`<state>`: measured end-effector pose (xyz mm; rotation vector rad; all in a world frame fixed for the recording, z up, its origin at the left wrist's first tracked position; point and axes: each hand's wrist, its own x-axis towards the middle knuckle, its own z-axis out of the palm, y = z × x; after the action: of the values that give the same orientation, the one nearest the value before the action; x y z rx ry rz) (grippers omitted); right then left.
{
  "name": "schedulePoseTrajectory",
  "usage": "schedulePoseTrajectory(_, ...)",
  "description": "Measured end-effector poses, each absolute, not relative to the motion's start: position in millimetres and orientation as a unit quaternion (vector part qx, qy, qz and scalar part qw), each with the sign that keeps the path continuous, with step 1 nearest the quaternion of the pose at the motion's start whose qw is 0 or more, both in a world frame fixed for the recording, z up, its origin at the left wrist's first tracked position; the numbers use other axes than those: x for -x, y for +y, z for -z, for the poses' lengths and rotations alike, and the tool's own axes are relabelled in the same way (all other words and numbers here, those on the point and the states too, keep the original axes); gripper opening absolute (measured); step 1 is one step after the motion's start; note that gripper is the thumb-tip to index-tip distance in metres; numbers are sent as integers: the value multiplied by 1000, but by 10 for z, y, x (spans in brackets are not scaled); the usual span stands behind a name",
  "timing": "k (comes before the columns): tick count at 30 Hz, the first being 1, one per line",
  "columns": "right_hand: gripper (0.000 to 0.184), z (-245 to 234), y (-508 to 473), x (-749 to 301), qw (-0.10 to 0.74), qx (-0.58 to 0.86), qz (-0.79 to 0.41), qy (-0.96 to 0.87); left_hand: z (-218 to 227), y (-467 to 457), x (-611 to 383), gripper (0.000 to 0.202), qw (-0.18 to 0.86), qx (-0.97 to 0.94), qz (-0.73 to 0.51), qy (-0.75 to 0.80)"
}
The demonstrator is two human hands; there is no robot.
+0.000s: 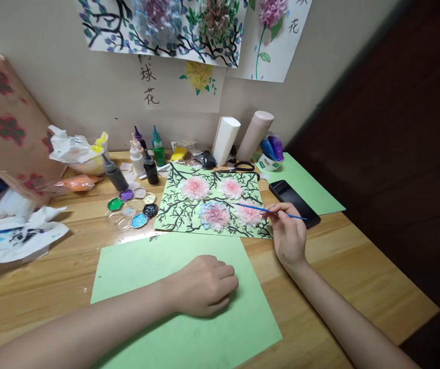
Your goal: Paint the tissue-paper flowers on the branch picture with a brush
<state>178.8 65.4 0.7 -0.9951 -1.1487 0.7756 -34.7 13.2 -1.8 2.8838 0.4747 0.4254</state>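
My right hand pinches a thin blue paintbrush, held nearly level over the right part of a green sheet painted with black branches. Fluffy pink flowers are stuck on that sheet, and the one at the lower left has bluish edges. The brush tip points left, close to the flowers; whether it touches the paper I cannot tell. Curled into a loose fist, my left hand rests on a plain green sheet in front of the painting. Nothing shows in its fingers.
Left of the painting lies a flower-shaped palette with several paints. Paint bottles, scissors and two upright containers stand or lie behind. A black phone is beside my right hand. Stained tissue lies at left.
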Motion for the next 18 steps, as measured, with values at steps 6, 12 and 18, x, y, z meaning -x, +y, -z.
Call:
schedulePoseTrajectory(6, 11, 20, 765, -1982, 637, 467, -405, -460, 59, 120, 335, 11, 133, -969, -92, 187)
schedulePoseTrajectory(12, 14, -2, 720, -1975, 623, 464, -412, -476, 21, 135, 326, 11, 145, -967, -82, 192)
schedulePoseTrajectory(18, 14, 17, 712, -1958, 617, 457, -428, -476, 9, 150, 321, 10, 147, -968, -67, 193)
